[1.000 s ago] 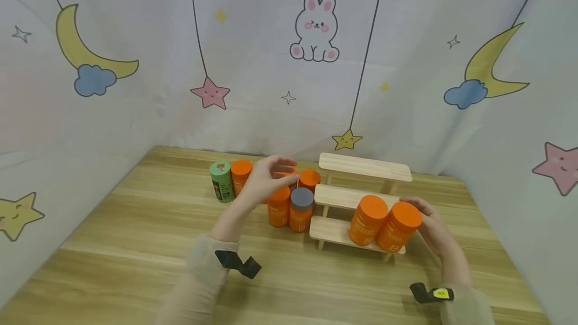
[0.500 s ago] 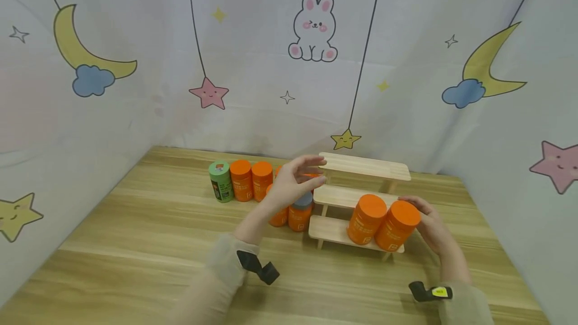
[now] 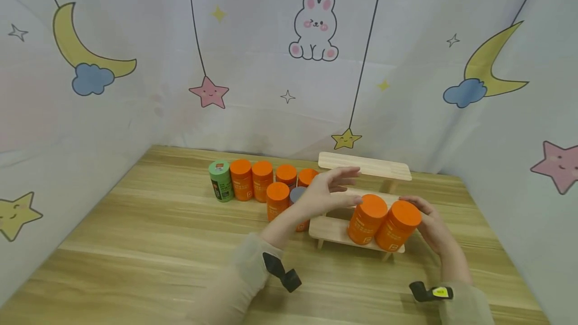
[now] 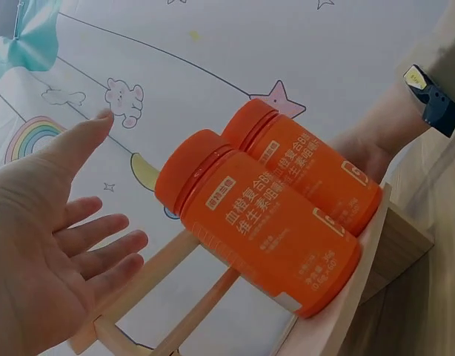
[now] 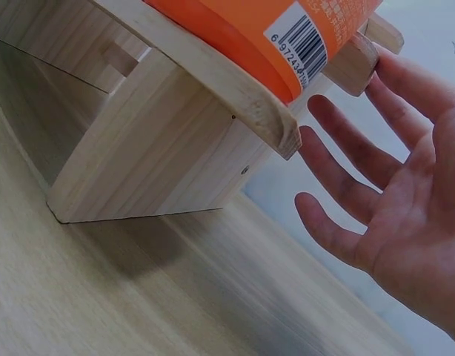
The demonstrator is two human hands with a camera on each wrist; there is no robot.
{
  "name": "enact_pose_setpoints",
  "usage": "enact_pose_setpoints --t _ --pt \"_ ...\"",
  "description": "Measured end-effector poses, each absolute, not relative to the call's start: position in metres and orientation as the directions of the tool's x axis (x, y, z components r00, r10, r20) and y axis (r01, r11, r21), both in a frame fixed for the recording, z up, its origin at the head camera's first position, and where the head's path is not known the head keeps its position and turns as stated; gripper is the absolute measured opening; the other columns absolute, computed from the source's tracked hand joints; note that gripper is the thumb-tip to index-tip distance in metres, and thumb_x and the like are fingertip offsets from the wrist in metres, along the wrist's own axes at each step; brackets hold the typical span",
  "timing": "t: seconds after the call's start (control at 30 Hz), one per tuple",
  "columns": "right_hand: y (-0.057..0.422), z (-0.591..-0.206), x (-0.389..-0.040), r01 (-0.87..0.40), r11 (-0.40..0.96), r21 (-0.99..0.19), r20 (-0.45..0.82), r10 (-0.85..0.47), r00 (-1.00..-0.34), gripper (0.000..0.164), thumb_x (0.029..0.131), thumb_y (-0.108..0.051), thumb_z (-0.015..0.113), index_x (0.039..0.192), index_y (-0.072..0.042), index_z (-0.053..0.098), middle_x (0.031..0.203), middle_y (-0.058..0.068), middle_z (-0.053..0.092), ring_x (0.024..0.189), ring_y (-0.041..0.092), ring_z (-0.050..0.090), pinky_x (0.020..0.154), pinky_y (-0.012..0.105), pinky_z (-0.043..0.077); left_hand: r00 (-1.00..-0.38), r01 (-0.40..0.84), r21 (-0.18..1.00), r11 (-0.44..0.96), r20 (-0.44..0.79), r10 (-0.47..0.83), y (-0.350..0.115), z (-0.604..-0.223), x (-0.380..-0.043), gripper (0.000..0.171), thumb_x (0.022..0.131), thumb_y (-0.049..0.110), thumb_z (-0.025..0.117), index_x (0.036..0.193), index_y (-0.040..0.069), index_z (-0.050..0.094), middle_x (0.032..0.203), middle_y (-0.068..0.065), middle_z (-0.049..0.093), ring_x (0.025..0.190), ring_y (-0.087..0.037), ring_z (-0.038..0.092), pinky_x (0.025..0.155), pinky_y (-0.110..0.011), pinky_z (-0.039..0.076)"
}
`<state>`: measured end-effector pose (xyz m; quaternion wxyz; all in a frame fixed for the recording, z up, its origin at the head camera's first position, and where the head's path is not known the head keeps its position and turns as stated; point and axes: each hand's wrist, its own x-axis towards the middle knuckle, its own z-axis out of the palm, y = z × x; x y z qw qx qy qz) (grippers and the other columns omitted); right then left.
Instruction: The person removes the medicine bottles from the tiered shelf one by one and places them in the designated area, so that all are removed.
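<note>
Two orange supplement bottles [image 3: 363, 227] stand side by side at the right end of the bottom tier of a three-tier wooden shelf [image 3: 329, 229]. My left hand [image 3: 322, 192] hovers just left of them, over the shelf, its thumb by the left bottle's lid. In the left wrist view the left hand [image 4: 50, 259] is spread and holds nothing, apart from the nearer bottle [image 4: 264, 230]. My right hand [image 3: 431, 229] is at the shelf's right end, beside the right bottle. In the right wrist view the right hand [image 5: 413, 193] has loosely bent fingers, with fingertips at the tier ends.
Left of the shelf, several more orange bottles [image 3: 242, 182] stand on the wooden table [image 3: 135, 245]. A green canister [image 3: 221, 182] ends their back row. A grey-lidded bottle [image 3: 298, 194] is partly hidden by my left hand. Patterned cloth walls [image 3: 253, 119] enclose the table.
My left hand has moved right, from above the bottle group to the shelf beside the two bottles, uncovering most of the group. My right hand and the shelf bottles have stayed put.
</note>
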<state>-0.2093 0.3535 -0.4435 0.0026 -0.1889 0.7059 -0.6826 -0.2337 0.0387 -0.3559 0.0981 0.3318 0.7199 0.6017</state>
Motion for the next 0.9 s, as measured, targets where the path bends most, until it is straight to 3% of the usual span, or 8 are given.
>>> enact_pose_setpoints --t 0.3,0.47,0.67,0.9 --pt "0.353 -0.442 -0.209 -0.26 0.002 -0.966 0.251 -0.262 -0.932 0.044 0.101 0.001 0.038 0.117 -0.031 0.064 0.112 -0.019 0.065 0.105 -0.001 0.058 0.088 0.014 0.042 -0.677 0.335 0.941 0.055 0.199 0.708 0.054 -0.357 -0.234 0.069 0.083 0.01 0.077 0.145 0.011 0.047 0.145 -0.007 0.053 0.129 -0.014 0.054 0.103 -0.022 0.046" --pt "0.352 -0.442 -0.209 -0.256 0.011 -0.967 0.245 -0.254 -0.936 0.044 0.101 0.001 0.038 0.116 -0.031 0.064 0.111 -0.019 0.065 0.104 -0.001 0.058 0.088 0.014 0.043 -0.67 0.32 0.94 0.117 0.137 0.729 0.062 -0.364 -0.234 0.071 0.081 0.011 0.08 0.144 0.012 0.048 0.144 -0.005 0.053 0.125 -0.011 0.056 0.099 -0.019 0.048" --pt "0.352 -0.443 -0.209 -0.249 0.017 -0.968 0.237 -0.252 -0.938 0.044 0.101 0.001 0.038 0.116 -0.031 0.064 0.112 -0.019 0.065 0.104 -0.001 0.058 0.087 0.013 0.043 -0.66 0.378 0.913 0.151 0.152 0.735 0.068 -0.369 -0.233 0.072 0.08 0.012 0.081 0.143 0.006 0.048 0.139 -0.008 0.057 0.119 -0.01 0.059 0.095 -0.017 0.049" --pt "0.353 -0.443 -0.209 -0.246 0.008 -0.969 0.236 -0.26 -0.936 0.044 0.101 0.0 0.038 0.117 -0.031 0.064 0.113 -0.019 0.064 0.105 -0.001 0.057 0.087 0.014 0.042 -0.681 0.413 0.888 0.202 0.154 0.716 0.069 -0.37 -0.23 0.071 0.079 0.017 0.083 0.141 0.009 0.052 0.132 -0.004 0.063 0.113 -0.005 0.06 0.092 -0.015 0.049"
